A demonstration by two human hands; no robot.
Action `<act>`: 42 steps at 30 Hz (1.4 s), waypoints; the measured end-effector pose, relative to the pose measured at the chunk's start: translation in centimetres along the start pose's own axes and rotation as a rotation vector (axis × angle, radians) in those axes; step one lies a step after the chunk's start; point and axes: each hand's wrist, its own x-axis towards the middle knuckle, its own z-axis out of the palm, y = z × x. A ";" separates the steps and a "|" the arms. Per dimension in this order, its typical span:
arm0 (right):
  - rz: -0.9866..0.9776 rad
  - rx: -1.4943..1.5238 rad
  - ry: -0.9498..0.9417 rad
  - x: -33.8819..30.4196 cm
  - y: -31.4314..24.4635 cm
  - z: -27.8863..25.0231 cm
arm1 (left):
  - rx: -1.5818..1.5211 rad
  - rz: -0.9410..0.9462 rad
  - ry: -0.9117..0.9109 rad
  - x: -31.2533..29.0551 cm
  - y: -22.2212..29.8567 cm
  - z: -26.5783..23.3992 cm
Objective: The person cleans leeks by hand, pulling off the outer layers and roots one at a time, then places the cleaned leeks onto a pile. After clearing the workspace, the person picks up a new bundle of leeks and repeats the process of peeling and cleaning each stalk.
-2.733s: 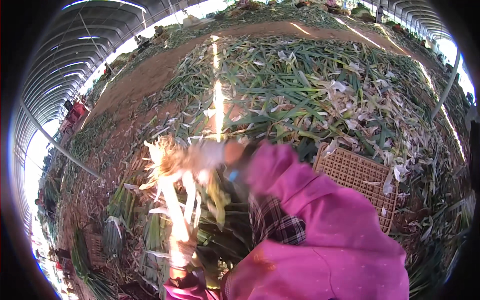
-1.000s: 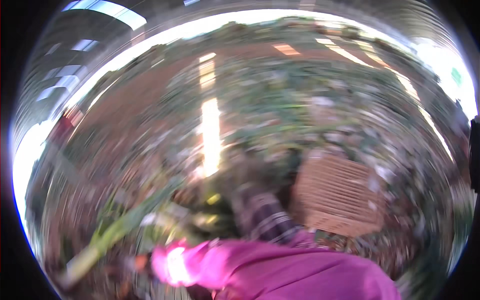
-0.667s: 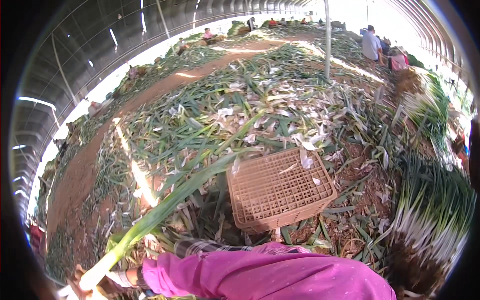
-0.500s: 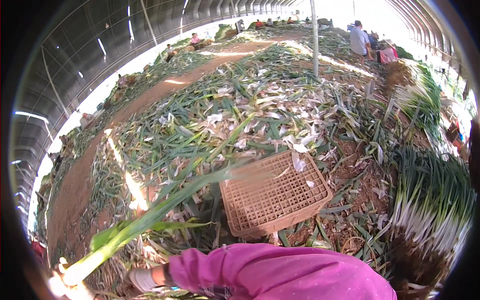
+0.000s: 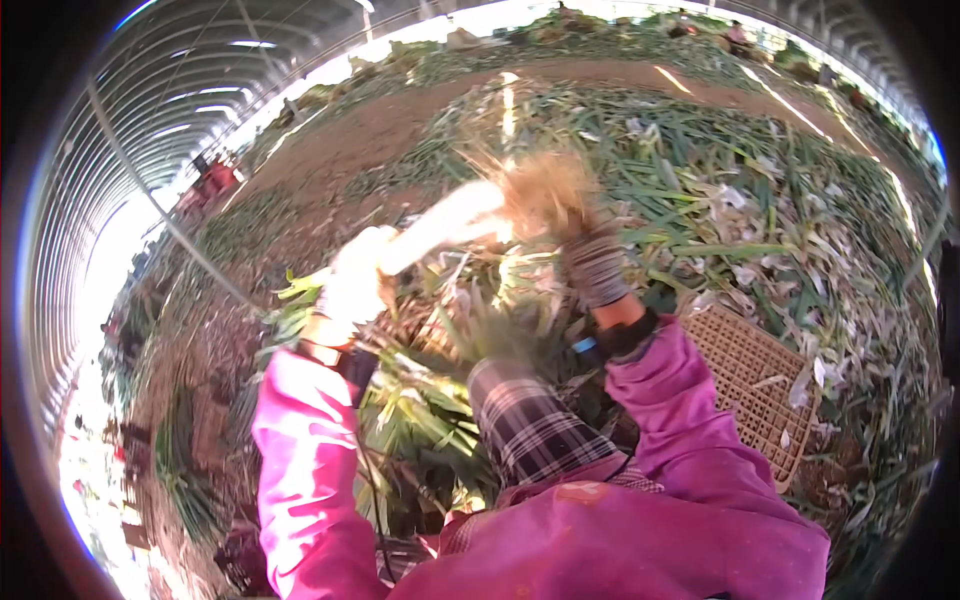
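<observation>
My left hand [image 5: 358, 275], gloved and glaring in the sunlight, is wrapped round the stalk of a green onion [image 5: 445, 225]. The white lower stalk points right and away from me, while some green leaf shows left of my hand. At the far end is a shaggy brown tuft of roots [image 5: 545, 185], smeared by motion. My right hand [image 5: 592, 255], in a dirty striped glove, is up against that tuft; its fingers are blurred and partly hidden by it. Leafy green stalks [image 5: 415, 405] lie below my hands, beside my checked trouser leg [image 5: 515, 410].
An upturned tan plastic crate [image 5: 745, 385] lies right of my right arm. Cut leaves and pale peelings [image 5: 690, 170] cover the ground ahead. A bunch of green onions [image 5: 185, 470] is at the left. A slanting pole [image 5: 165, 210] stands farther left, and people sit far back.
The view has swung left, so the crate now appears farther right. The onion has come from the lower left to in front of me, its root end now beside my right hand.
</observation>
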 end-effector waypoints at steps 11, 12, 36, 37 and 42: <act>0.254 0.399 0.059 3.3 -2.7 0.9 | 0.437 -0.304 -0.650 -7.5 -2.2 0.1; 0.442 0.632 0.125 2.4 -3.7 1.9 | 0.260 -0.320 -0.597 -8.9 -3.8 -0.5; -0.005 -0.611 -1.310 -3.7 -3.6 14.8 | 0.398 -0.565 -0.820 -18.2 -2.5 -10.5; 0.126 -0.702 -1.349 -6.5 5.2 15.5 | 0.377 -0.461 -0.817 -14.0 -1.2 -8.1; 0.080 -0.294 -1.223 -11.4 2.0 20.2 | 0.381 -0.568 -0.724 -18.2 -0.2 -11.0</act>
